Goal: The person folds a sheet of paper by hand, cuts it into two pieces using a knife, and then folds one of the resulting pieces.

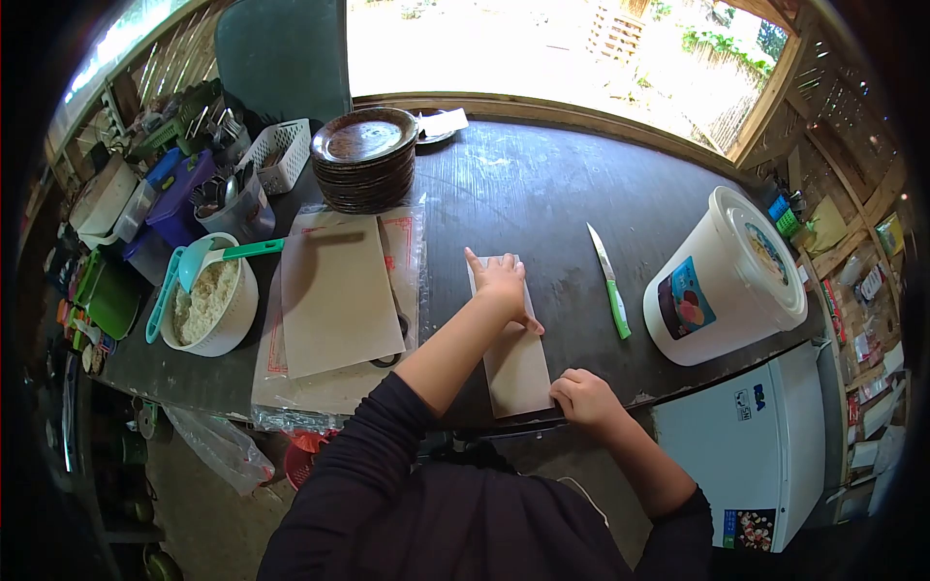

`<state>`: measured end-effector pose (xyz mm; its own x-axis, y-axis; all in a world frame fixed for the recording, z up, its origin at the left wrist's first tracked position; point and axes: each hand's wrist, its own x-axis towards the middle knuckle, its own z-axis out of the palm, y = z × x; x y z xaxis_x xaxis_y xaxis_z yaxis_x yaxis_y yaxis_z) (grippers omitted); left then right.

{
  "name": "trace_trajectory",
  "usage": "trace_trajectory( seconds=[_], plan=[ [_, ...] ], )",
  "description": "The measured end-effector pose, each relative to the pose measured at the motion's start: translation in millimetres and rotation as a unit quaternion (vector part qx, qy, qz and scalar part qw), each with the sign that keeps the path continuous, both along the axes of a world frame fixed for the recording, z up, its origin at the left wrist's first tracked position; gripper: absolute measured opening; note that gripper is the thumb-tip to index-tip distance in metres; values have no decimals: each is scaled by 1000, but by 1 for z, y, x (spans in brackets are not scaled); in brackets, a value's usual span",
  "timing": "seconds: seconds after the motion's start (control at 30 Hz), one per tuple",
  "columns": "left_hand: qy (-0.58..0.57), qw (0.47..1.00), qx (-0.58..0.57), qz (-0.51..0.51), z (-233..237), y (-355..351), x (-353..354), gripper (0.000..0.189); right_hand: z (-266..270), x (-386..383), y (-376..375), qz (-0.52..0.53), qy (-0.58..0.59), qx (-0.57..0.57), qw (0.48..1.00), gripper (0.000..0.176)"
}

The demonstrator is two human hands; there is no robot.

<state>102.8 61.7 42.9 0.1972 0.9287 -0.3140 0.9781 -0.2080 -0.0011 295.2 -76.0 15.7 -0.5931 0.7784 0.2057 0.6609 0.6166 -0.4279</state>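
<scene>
Only one mark comes close to readable. Right of the brown paper strip, below the counter edge, a white appliance carries a short blue logo that looks like "RSA", the first letter uncertain. Lower on its front is a picture sticker, its print too small to read. Further right of the strip, a white bucket bears a dark label with fruit pictures, its words illegible. Left of the strip, a plastic sleeve shows red print, unreadable
</scene>
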Motion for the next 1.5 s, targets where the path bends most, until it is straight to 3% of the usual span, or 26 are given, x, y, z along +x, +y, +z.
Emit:
trace_trajectory(
  seconds=[0.47,0.67,0.73,0.77,0.83,0.93,1.1,1.17,1.5],
  plan=[
    [-36,999,20,3,-8,-2,-3,135,2,6,-18,40,-79,27,996,4],
    [-72,995,62,-29,-36,-22,-2,110,7,7,-18,34,-22,-4,999,6],
    [-15,959,253,-126,-64,-38,4,107,6,9,-17,39,-17,-3,999,6],
    [-14,959,254,-128,-61,-50,3,107,5,10,-17,45,-13,-5,999,6],
    [-115,977,66,-165,-40,-75,-2,116,7,9,-18,42,-18,4,999,7],
    [-117,978,23,-171,-30,-89,-9,126,6,8,-20,48,-19,13,999,7],
    [-111,981,9,-161,-25,-96,-8,135,9,10,-17,50,18,-18,998,6],
    [-112,981,11,-159,-26,-97,-7,137,12,10,-13,32,29,-85,995,6],
    [-135,980,-14,-142,-27,-98,-5,137,18,14,5,8,29,-110,993,6]
  ],
)
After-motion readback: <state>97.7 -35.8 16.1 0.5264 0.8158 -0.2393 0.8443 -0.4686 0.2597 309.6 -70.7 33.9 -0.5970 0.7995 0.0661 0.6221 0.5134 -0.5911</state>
